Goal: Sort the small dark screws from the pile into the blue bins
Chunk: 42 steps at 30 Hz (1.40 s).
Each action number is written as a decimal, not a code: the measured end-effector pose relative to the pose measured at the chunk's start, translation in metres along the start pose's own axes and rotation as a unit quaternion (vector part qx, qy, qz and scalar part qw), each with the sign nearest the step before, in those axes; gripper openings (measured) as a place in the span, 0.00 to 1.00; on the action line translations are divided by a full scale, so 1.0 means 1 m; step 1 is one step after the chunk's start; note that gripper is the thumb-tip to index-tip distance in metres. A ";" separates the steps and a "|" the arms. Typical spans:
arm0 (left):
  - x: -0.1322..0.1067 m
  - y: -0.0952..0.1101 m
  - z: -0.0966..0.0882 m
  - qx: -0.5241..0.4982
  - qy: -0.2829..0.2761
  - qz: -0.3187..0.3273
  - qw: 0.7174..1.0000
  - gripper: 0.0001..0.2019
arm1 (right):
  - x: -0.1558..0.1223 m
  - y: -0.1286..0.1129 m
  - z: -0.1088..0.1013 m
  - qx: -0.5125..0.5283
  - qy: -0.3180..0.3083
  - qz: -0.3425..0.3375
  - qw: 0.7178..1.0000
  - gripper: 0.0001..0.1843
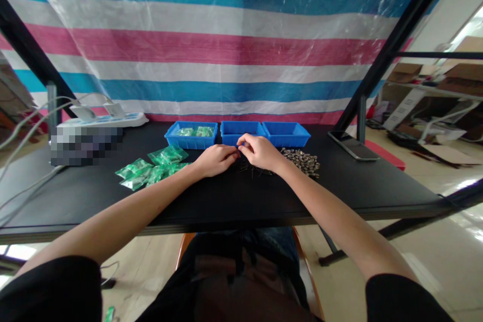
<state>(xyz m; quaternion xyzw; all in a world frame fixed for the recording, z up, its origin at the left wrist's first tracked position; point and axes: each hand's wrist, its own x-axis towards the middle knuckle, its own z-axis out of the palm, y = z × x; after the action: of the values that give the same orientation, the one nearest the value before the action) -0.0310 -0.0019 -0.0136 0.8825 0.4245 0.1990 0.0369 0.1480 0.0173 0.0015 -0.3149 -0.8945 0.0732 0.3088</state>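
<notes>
My left hand (pixel 218 160) and my right hand (pixel 259 152) meet at the middle of the black table, fingertips close together. Both have their fingers curled in a pinch. Whatever lies between the fingertips is too small and hidden to make out. Partly under my right hand is a scatter of small dark screw-like pieces (pixel 254 170). Right of it lies a pile of small shiny metal parts (pixel 304 162). Several green-printed clear plastic packets (pixel 166 156) are heaped to the left of my left hand.
Three blue bins stand in a row behind my hands: the left bin (pixel 191 143) holds green packets, then a middle bin (pixel 241 126) and a right bin (pixel 289 139). A phone (pixel 353 146) lies at right. A power strip (pixel 109 121) with cables sits at left. Black frame posts flank the table.
</notes>
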 end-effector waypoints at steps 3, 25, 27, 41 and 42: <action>0.000 0.000 0.000 -0.003 0.006 0.000 1.000 0.13 | -0.001 -0.001 -0.001 -0.007 -0.007 -0.004 1.000 0.04; 0.000 -0.001 0.001 0.009 0.001 0.002 1.000 0.13 | 0.001 0.000 0.000 0.001 -0.006 -0.008 1.000 0.03; 0.001 -0.002 0.001 0.008 0.000 0.001 1.000 0.13 | 0.000 -0.001 0.000 0.000 -0.006 -0.007 1.000 0.03; 0.001 -0.003 0.001 -0.006 -0.001 0.004 1.000 0.13 | 0.000 -0.003 -0.002 0.001 -0.007 -0.017 1.000 0.05; 0.001 -0.003 0.001 -0.004 -0.002 0.004 1.000 0.13 | 0.000 -0.003 -0.002 0.003 -0.006 -0.018 1.000 0.05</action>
<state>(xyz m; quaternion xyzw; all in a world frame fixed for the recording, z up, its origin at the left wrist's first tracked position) -0.0319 0.0004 -0.0151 0.8843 0.4201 0.1996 0.0406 0.1475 0.0146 0.0036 -0.2977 -0.9015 0.0724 0.3058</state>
